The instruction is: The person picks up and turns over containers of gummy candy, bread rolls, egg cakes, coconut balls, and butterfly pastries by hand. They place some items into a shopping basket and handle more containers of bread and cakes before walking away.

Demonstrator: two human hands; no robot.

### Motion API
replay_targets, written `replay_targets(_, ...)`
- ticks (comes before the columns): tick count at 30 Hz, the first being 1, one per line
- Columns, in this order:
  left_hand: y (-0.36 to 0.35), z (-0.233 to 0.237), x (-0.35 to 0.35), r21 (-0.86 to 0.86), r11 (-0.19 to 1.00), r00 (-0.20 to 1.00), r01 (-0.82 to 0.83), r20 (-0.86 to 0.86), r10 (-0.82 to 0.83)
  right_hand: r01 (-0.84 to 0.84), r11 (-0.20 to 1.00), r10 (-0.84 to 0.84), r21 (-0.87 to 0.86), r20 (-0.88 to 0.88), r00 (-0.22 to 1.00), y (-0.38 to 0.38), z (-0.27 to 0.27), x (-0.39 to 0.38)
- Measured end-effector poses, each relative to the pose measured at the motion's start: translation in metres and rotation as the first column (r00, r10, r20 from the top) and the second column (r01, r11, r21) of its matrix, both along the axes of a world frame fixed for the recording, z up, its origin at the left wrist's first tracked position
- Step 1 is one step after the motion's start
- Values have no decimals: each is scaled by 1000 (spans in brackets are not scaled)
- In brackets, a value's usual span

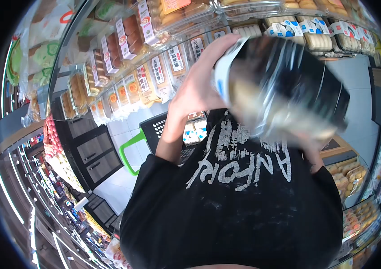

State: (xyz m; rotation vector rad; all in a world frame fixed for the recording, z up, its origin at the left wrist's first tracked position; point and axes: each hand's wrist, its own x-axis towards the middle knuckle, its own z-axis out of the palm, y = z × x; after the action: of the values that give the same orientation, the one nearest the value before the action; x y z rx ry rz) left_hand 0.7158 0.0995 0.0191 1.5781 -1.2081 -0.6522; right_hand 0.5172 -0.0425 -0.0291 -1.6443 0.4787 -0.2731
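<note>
Half-curled left hand (204, 78) grips a boxy black-and-clear plastic package (289, 85) at two o'clock, probably steadying it; right hand (314, 142): closure hidden.

The pack (284, 85) is black and shiny, and you can see through part of it to pale food (251, 96) inside. A white band (224, 74) with a bit of blue goes across its left end. It is up in the air, tipped down to the right. The left hand (204, 78) holds the left end, and the right hand (310, 145), mostly hidden, is at the low right end. The pack looks blurry
</note>
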Motion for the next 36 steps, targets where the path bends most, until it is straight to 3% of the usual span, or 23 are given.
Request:
replay_targets(2, 6, -18, 1, -26, 998, 998, -58, -23, 57, 150, 963, -125, -222, 126, 984, -9, 2, 1)
replay_targets(5, 11, -44, 3, -22, 988, 985, -152, -89, 150, 332, 804, -220, -494, 272, 937, -17, 2, 6)
replay_targets(6, 14, -47, 2, -74, 987, 988, -143, 40, 146, 360, 740, -242, -568, 275, 931, -17, 2, 9)
replay_targets(9, 22, -49, -1, -182, 978, 942, -101, 297, 153, 386, 731, -197, -563, 368, 909, -21, -2, 10)
replay_targets(12, 33, -68, -1, -112, 982, 975, -153, 142, 168, 423, 754, -191, -502, 448, 873, -19, -6, 10)
replay_targets(13, 34, -75, 0, -108, 983, 983, -147, 96, 157, 413, 702, -174, -581, 422, 890, -20, -11, 8)
replay_targets(16, 22, -84, -5, -21, 987, 984, -157, 79, 158, 321, 791, -169, -521, 318, 933, -20, -20, 7)
replay_targets(17, 16, -84, -8, 37, 985, 984, -167, 65, 165, 220, 803, -110, -554, 225, 968, -27, -31, 3)
replay_targets(18, 13, -89, -17, 161, 962, 975, -220, -4, 224, 167, 827, -124, -536, 115, 986, -30, -52, 4)
replay_targets(19, 16, -111, -19, 172, 976, 989, -133, 81, 121, 116, 886, -107, -449, 47, 993, -34, -64, 4)
replay_targets(21, 24, -185, -9, 438, 898, 961, 38, 229, -153, 39, 958, -75, -285, -118, 990, -40, -95, 3)
replay_targets(22, -1, -155, -18, 504, 863, 972, 33, -218, 90, 15, 977, -62, -211, -215, 975, -42, -121, 0)
replay_targets(23, -4, -179, -17, 409, 910, 940, 61, -329, 85, 56, 998, -64, -36, -267, 962, -43, -151, 1)
replay_targets(24, -5, -207, -13, 305, 950, 899, 74, -433, 69, 68, 975, -24, 210, -205, 978, -44, -153, 8)
replay_targets(25, -8, -216, -13, 262, 963, 829, 53, -549, 104, 79, 962, -9, 262, -262, 965, -47, -169, 13)
replay_targets(28, -15, -238, -6, 229, 973, 721, -24, -671, 176, 165, 883, 11, 439, -370, 929, -56, -188, 35)
replay_targets(30, -26, -240, 9, 411, 912, 717, -2, -635, 288, 245, 793, 20, 558, -425, 905, -64, -206, 49)
replay_targets(34, -48, -258, 46, 659, 748, 652, -76, -535, 537, 414, 704, -100, 578, -496, 863, -73, -271, 71)
replay_targets(36, -54, -278, 62, 668, 736, 709, -110, -466, 529, 394, 681, -117, 618, -439, 891, -78, -242, 87)
